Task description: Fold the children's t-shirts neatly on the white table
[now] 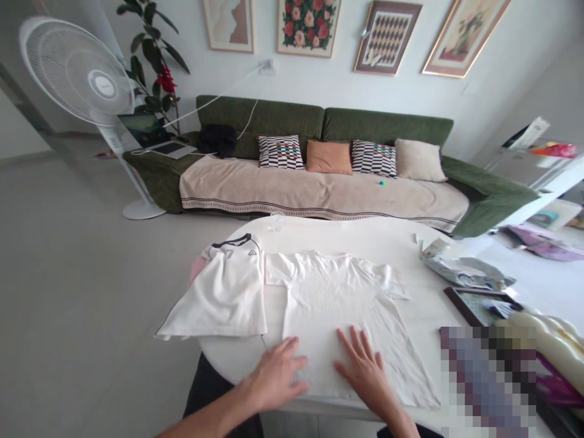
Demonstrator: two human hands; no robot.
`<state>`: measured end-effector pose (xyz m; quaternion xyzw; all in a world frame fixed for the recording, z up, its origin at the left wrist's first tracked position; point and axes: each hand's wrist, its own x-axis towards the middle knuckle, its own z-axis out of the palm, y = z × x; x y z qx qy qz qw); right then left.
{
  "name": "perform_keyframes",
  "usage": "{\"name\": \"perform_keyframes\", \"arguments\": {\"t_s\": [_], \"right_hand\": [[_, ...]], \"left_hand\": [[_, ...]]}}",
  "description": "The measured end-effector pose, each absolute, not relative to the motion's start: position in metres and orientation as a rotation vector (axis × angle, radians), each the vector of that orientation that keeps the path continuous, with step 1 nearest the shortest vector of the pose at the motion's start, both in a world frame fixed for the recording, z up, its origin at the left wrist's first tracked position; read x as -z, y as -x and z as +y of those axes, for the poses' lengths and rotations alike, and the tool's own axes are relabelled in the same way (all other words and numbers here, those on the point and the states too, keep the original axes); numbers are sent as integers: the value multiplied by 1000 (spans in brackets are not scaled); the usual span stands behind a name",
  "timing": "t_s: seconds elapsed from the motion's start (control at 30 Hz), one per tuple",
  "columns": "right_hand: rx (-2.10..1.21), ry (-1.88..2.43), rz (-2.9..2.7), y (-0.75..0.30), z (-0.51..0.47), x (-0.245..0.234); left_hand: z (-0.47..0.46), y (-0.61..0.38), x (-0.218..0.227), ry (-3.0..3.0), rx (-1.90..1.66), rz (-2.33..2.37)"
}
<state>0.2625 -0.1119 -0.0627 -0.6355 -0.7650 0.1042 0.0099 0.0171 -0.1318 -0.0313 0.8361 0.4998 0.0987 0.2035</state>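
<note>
A white T-shirt (337, 298) lies spread on the white table (378, 234), its collar and sleeves toward the far side. My left hand (278, 374) is over its lower left edge, fingers stretched and apart. My right hand (362, 362) lies flat with spread fingers on the lower middle of the shirt. Neither hand grips anything. To the left is another white shirt (228, 292) with a dark collar, partly hanging past the table's left edge. Some pink cloth (197, 267) shows beside it.
On the table's right are a silver plastic bag (469, 272) and a dark-framed tray or picture (474, 304). A green sofa (264, 115) with cushions stands behind. A standing fan (101, 84) and a laptop (157, 140) are at the left. A blurred patch covers the lower right.
</note>
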Motion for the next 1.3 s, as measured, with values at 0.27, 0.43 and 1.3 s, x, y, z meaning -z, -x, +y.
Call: {"name": "perform_keyframes", "arguments": {"t_s": [0.27, 0.43, 1.3], "right_hand": [[-91, 2229, -1997, -307, -63, 62], [-78, 2272, -1969, -355, -57, 90], [-896, 1616, -1702, -231, -126, -1]], "left_hand": [[67, 22, 3, -2168, -346, 1841], [121, 41, 27, -2047, -266, 1983], [172, -1, -29, -1230, -607, 1519]]}}
